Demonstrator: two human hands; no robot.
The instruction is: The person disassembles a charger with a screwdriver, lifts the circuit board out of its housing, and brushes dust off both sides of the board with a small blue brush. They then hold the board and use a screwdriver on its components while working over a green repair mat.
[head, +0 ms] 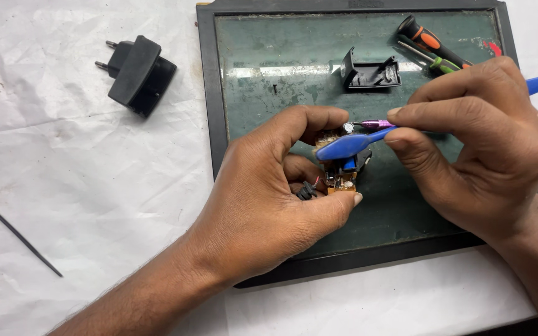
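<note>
PCB (342,177) | light, fragile; hold by edges | your L hand (263,205) pinches it | R hand (481,143) clamped on blue tool (353,144)

The left hand (269,193) covers most of the small circuit board (342,180): only a strip of it shows between thumb and fingertips, and its parts are too small to tell apart. The black piece (306,190) by the curled fingers is mostly hidden, so its kind cannot be told. The right hand (481,137) hides the middle of the blue tool (350,144), whose far end runs off the right edge. Where the purple-tipped probe (375,124) is gripped is hidden behind the right fingers. Beyond the right hand, the screwdrivers (434,46) disappear behind its knuckles. Far left of the left hand, a thin black rod (17,231) is cut by the left edge. Both forearms leave the picture at the bottom.
</note>
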